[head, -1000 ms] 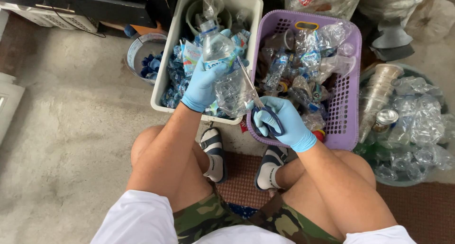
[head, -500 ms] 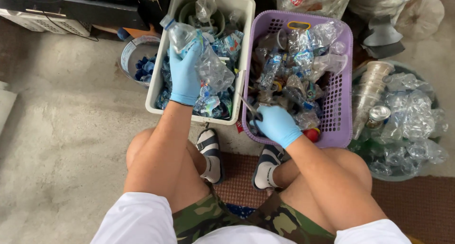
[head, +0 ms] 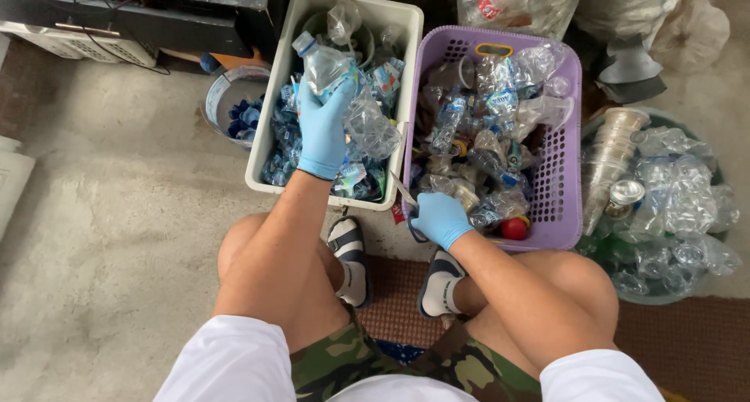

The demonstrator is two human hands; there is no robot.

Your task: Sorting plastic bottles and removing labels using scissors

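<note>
Left hand (head: 322, 132): in a blue glove, closed around a clear plastic bottle (head: 326, 64) above the white crate (head: 266, 153).
Right hand (head: 440, 219): blue glove, gripping scissors (head: 408, 204) at the near left corner of the purple basket (head: 564, 185).
White crate: full of crushed bottles.
Purple basket: bottles, and a red ball (head: 513, 228) at the near edge.

The person sits with bare knees spread and both forearms stretched forward, each hand in a blue glove. The left hand (head: 322, 128) reaches farther out, arm nearly straight, fingers curled tight in a grasp with the back of the hand turned up. The right hand (head: 441, 220) sits closer to the body, just past the right knee, fingers clenched
</note>
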